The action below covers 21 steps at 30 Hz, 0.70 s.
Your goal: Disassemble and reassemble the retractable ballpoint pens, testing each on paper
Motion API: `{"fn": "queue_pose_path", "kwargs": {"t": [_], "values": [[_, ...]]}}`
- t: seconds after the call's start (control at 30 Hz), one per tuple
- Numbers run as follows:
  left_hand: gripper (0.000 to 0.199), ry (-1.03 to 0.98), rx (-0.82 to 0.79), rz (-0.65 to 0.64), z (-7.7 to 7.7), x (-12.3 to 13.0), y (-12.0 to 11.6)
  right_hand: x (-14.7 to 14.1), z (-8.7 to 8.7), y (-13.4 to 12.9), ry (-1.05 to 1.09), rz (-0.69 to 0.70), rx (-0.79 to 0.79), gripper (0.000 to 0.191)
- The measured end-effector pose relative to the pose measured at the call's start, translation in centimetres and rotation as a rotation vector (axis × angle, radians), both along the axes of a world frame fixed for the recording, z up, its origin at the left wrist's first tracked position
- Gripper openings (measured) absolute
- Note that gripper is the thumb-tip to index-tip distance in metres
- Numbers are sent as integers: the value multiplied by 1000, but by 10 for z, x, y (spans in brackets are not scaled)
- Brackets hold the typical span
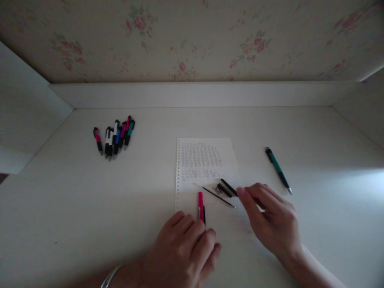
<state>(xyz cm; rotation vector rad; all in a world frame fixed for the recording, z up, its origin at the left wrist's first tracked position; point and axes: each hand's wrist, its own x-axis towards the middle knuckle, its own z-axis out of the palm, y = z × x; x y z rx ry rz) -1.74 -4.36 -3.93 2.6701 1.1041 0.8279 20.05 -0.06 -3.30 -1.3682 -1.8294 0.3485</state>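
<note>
My left hand (189,248) is closed, knuckles up, at the lower edge of the paper. A pink pen barrel (201,202) sticks out beyond its fingers, with a thin dark piece (204,216) beside it. Thumb and forefinger of my right hand (270,212) pinch together at the near end of a slim black pen part (229,187). Just left of that lie a short black grip tube (224,190), a small metal spring (217,190) and an ink refill (219,197) with its tip toward me. Fingers hide the lower end of the pink barrel.
A handwritten ring-hole sheet (204,160) lies under the pen parts. To the right rests a whole green-and-black pen (278,170). Several coloured pens (117,138) are bunched at the back left. A raised white ledge (204,95) and side panels border the white desk (105,208).
</note>
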Motion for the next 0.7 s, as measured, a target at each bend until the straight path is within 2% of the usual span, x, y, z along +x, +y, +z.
{"fn": "queue_pose_path", "kwargs": {"t": [0.1,0.17,0.3,0.7], "values": [[28,2,78,-183,-4,0,-2,8,-3,10,102,-254,-209,37],[31,61,107,-263,-9,0,-4,11,-7,16,194,-305,-344,45],[27,117,101,-278,-17,1,-6,15,-15,20,278,-283,-463,47],[25,144,51,-259,-16,2,-7,15,-16,21,224,-240,-488,47]]}}
